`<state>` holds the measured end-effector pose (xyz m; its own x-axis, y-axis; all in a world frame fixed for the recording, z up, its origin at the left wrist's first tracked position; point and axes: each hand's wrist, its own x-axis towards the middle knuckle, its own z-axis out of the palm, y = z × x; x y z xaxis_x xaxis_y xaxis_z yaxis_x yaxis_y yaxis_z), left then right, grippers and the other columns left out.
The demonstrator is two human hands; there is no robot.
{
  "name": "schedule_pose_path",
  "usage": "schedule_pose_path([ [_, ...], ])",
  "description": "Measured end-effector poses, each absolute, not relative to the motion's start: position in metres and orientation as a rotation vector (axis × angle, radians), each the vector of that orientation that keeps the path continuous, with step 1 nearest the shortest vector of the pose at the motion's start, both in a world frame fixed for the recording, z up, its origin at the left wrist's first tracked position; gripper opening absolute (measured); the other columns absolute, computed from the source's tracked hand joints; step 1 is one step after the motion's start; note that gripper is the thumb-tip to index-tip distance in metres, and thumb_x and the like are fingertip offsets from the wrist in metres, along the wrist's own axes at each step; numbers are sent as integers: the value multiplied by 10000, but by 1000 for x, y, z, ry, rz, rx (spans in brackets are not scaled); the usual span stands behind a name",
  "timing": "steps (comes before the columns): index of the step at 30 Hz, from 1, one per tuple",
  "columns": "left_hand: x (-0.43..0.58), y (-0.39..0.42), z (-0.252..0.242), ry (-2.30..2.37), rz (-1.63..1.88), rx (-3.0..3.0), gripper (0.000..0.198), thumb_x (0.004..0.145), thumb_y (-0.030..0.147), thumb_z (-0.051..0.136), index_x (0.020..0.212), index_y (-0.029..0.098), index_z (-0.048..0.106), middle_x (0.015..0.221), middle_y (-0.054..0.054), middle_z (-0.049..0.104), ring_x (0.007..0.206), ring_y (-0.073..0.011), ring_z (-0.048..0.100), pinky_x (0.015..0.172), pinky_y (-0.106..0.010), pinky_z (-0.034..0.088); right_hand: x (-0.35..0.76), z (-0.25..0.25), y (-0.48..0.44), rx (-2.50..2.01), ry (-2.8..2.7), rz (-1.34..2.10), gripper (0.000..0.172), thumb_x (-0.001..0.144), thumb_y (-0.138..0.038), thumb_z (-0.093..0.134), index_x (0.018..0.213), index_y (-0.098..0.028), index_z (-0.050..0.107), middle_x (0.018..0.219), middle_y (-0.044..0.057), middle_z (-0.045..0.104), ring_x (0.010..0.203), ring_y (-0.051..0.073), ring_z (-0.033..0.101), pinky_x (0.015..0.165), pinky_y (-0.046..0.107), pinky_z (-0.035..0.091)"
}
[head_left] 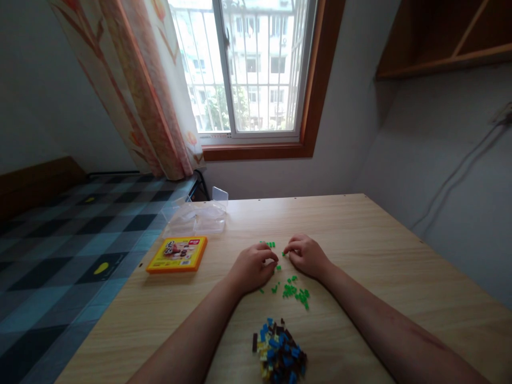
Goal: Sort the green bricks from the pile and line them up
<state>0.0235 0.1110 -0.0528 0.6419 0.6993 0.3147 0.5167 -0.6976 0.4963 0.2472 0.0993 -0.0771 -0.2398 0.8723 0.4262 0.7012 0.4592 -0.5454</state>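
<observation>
My left hand point(256, 266) rests over the middle of the table with its fingers curled together; whatever may be between the fingertips is too small to tell. Just by those fingertips lies a small green brick point(279, 268). Opposite it, my right hand point(307, 257) pinches another tiny green brick point(284, 254) between thumb and finger, at table level. Beyond the left hand sits a short row of green bricks point(271, 244), partly hidden by the fingers. A loose pile of green bricks point(296, 293) lies nearer to me, between my forearms.
A heap of blue, brown and yellow bricks point(280, 352) lies at the near side of the wooden table point(400, 277). To the left are an orange-yellow box point(177, 254) and clear plastic packaging point(200, 216). A bed point(80, 229) adjoins the left edge; a window is behind.
</observation>
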Motion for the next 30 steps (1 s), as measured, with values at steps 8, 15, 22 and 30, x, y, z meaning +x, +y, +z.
schedule_pose_path([
  [8, 23, 110, -51, 904, 549, 2621, 139, 847, 235, 674, 899, 276, 796, 862, -7, 704, 795, -159, 643, 745, -265, 473, 245, -81, 103, -1348, -2021, 262, 297, 821, -60, 590, 928, -236, 804, 898, 42, 700, 911, 193, 611, 859, 308, 456],
  [15, 26, 109, -53, 917, 548, 2652, 188, 846, 178, 623, 894, 264, 783, 833, -6, 699, 767, -157, 633, 724, -263, 466, 244, -87, 107, -1396, -2091, 174, 408, 866, -41, 536, 1095, -264, 789, 960, 58, 679, 950, 201, 597, 876, 311, 466],
  [22, 27, 104, -47, 931, 600, 2620, 220, 800, 132, 589, 886, 231, 765, 846, -17, 702, 734, -159, 622, 692, -266, 467, 244, -87, 107, -1418, -2107, 181, 414, 884, -46, 526, 1111, -275, 785, 973, 58, 672, 962, 197, 593, 890, 308, 467],
  [30, 26, 103, -45, 921, 602, 2601, 254, 796, 167, 607, 967, 253, 775, 877, -20, 701, 719, -159, 627, 695, -273, 482, 245, -87, 109, -1447, -2089, 176, 462, 892, -35, 506, 1174, -296, 762, 996, 62, 652, 966, 195, 587, 897, 314, 471],
])
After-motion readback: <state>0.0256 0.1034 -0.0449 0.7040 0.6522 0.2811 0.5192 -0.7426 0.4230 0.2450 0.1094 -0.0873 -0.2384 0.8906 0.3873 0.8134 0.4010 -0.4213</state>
